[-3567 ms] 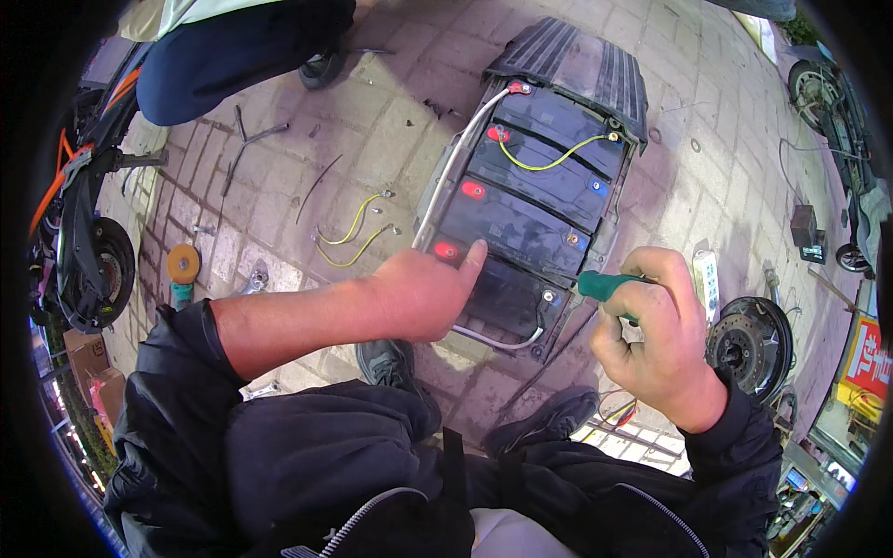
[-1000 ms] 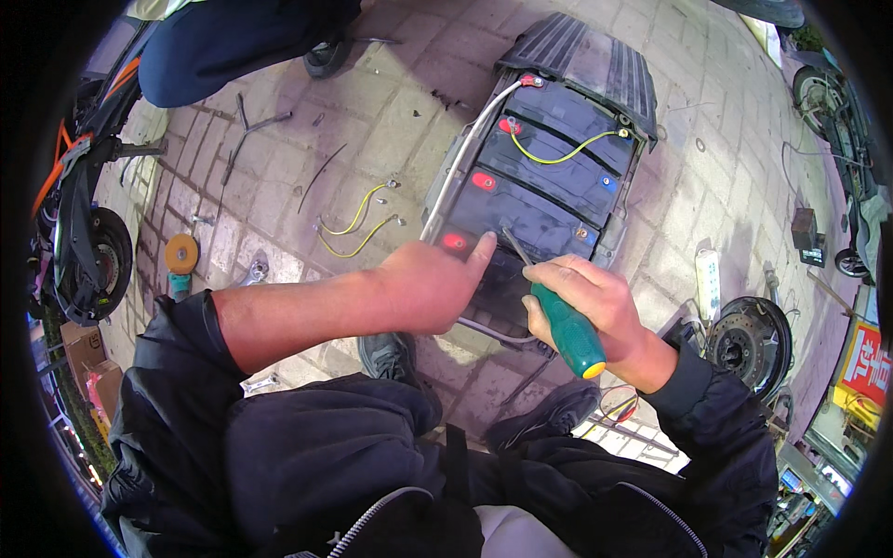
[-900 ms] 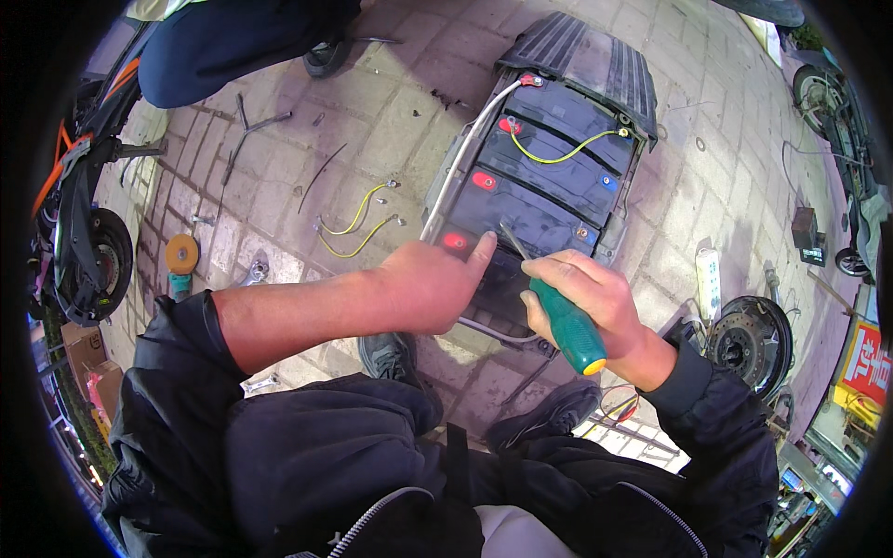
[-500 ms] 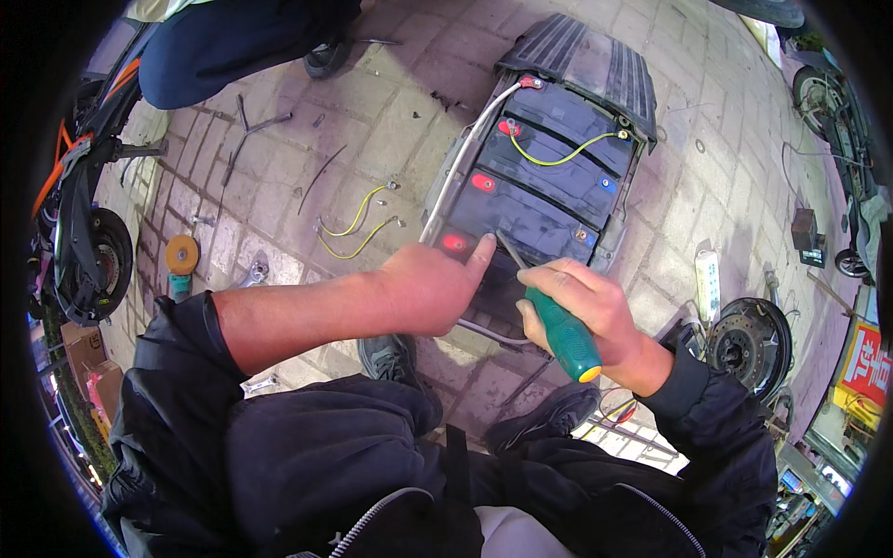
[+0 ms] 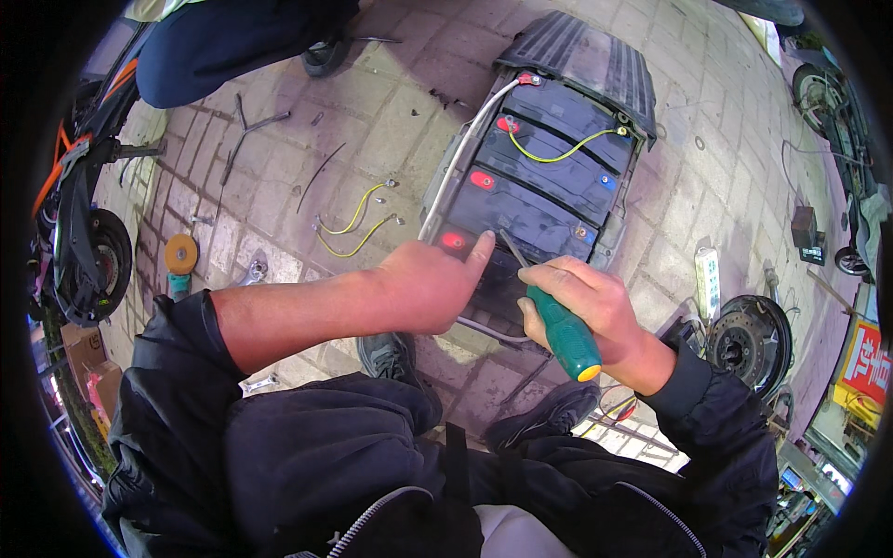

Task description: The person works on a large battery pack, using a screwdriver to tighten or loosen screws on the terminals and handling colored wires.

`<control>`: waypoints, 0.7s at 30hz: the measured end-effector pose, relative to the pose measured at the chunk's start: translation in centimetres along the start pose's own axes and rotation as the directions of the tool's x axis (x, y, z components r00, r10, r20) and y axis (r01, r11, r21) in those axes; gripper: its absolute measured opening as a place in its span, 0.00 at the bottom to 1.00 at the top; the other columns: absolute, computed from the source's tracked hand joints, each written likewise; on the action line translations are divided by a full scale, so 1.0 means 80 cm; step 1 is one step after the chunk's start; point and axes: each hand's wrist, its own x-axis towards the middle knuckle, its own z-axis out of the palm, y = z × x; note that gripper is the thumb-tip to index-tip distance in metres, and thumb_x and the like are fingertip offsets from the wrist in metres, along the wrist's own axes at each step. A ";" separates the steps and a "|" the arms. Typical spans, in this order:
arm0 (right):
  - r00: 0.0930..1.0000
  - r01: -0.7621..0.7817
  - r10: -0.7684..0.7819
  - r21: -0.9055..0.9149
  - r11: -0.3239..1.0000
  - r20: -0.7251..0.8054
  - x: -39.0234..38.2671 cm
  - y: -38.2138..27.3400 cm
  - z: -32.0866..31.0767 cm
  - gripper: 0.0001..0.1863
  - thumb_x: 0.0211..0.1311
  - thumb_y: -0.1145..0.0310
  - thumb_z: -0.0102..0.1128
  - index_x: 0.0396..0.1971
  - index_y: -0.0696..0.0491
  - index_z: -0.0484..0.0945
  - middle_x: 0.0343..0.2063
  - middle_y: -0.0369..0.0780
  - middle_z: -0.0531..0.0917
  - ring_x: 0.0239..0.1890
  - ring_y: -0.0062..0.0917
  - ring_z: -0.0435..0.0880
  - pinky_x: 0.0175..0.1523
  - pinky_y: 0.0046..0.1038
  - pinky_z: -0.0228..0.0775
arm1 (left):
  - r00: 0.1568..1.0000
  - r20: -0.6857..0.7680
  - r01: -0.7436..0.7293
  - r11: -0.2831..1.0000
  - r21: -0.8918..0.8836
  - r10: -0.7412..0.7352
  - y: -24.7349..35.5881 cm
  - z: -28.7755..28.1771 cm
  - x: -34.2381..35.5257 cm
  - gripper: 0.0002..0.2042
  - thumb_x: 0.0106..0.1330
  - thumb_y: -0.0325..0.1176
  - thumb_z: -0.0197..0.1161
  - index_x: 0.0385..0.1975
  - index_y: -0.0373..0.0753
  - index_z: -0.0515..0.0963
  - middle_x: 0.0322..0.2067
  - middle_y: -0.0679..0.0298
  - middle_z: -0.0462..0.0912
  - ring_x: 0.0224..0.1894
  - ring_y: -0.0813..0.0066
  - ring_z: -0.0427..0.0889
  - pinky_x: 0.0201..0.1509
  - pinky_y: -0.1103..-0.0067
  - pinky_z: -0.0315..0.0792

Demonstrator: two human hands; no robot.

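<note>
A dusty black battery case [image 5: 437,200] with several dark batteries [image 5: 549,158] in a row lies on the paving in front of me. Red and blue marks flank their terminals, and a yellow-green wire [image 5: 556,160] links two of them. My left hand [image 5: 426,286] is at the near batteries by a red terminal [image 5: 453,241], one finger stretched over the top; its other fingers are mostly hidden. My right hand [image 5: 588,298] is wrapped round a green screwdriver [image 5: 566,333] with a yellow handle end. Its metal shaft slants up-left, the tip close to my left fingertip at the battery top.
Two loose yellow-green wires [image 5: 358,232] and a three-armed wrench [image 5: 245,130] lie left of the case. Further left are a grinder [image 5: 180,259] and an orange-black bike [image 5: 88,214]. At right are a power strip [image 5: 708,284] and a wheel [image 5: 749,349]. Another person's leg [image 5: 233,46] is far left.
Very little differs. The view has shifted slightly; both hands and the screwdriver keep nearly the same place over the batteries.
</note>
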 end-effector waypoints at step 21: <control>0.999 -0.046 0.046 -0.026 0.999 0.024 -0.011 -0.014 -0.016 0.14 0.49 0.74 0.69 0.39 0.56 0.81 0.30 0.43 0.81 0.26 0.35 0.83 0.30 0.30 0.77 | 1.000 0.003 -0.008 1.000 0.000 0.008 -0.001 0.001 0.001 0.45 0.53 0.31 0.59 0.71 0.23 0.44 0.20 0.54 0.82 0.20 0.55 0.81 0.24 0.63 0.74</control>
